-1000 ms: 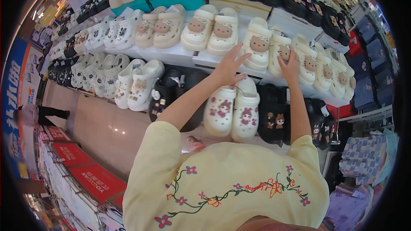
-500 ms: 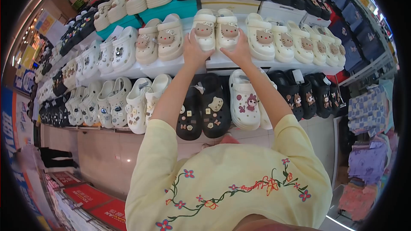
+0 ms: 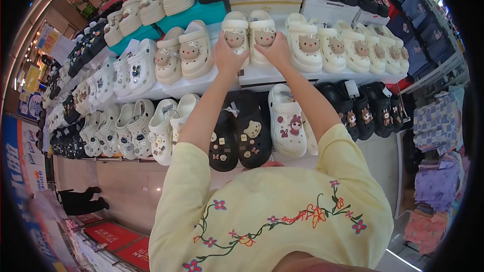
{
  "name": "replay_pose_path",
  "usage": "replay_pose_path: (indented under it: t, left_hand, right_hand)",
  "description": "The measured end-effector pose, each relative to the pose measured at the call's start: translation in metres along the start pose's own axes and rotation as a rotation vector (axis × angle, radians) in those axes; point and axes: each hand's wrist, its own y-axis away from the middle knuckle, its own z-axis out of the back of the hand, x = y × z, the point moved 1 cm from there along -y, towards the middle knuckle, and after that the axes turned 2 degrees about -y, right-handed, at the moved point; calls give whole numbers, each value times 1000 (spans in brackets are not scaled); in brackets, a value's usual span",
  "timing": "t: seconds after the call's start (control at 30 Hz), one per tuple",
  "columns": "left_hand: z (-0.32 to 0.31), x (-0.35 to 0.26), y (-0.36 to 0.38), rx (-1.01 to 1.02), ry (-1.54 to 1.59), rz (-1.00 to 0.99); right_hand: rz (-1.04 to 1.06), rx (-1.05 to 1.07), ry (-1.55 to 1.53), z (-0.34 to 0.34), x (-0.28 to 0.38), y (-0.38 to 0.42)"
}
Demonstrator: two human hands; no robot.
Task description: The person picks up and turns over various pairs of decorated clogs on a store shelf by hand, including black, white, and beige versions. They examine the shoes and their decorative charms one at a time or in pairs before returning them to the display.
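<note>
On the white middle shelf stands a pair of cream clogs, each with a beige cat-face charm, side by side with toes toward me. My left hand (image 3: pixel 230 54) curls round the outer side and toe of the left clog (image 3: pixel 235 24). Gripping the right clog (image 3: pixel 261 22) from its outer side is my right hand (image 3: pixel 277 50), its thumb across the front near the charm. Both clogs are upright; my fingers hide part of their outer sides. Similar cat-face clogs (image 3: pixel 194 50) stand to the left, and another cream clog (image 3: pixel 304 45) is just right of my right hand.
Below, the lower row holds black clogs (image 3: pixel 252 131) and a white clog with a doll charm (image 3: pixel 287 121). Teal boxes (image 3: pixel 194 17) and black clogs sit on the tier behind. Folded clothes (image 3: pixel 436 179) hang at right. At far left a person's dark-trousered legs (image 3: pixel 83 201) show.
My right thumb has moved up the front of the right clog, and my left hand has shifted slightly on its clog. The view has tilted a little. The person at left has changed stance.
</note>
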Motion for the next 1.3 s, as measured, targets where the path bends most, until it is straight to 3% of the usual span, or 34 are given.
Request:
replay_pose_path:
  t: [0.13,0.43,0.53,0.73,0.83,0.93,1.3]
  left_hand:
    - [-4,8,-16,91,9,-32]
    - [4,-2,3,-28,-27,-141]
    - [4,-2,5,11,-20,-79]
    - [0,-3,12,-93,-76,-132]
    - [-4,0,18,-153,-12,-167]
    - [-6,4,17,-136,152,-173]
    - [-3,6,20,-125,121,-115]
  right_hand:
    - [-18,52,-18,11,2,2]
    - [7,56,-28,23,0,14]
    - [22,21,-5,17,-3,15]
    - [-11,70,-52,14,-5,16]
    - [4,-13,-87,5,-8,24]
    - [-29,44,-2,5,-6,25]
    - [-73,121,49,5,-5,25]
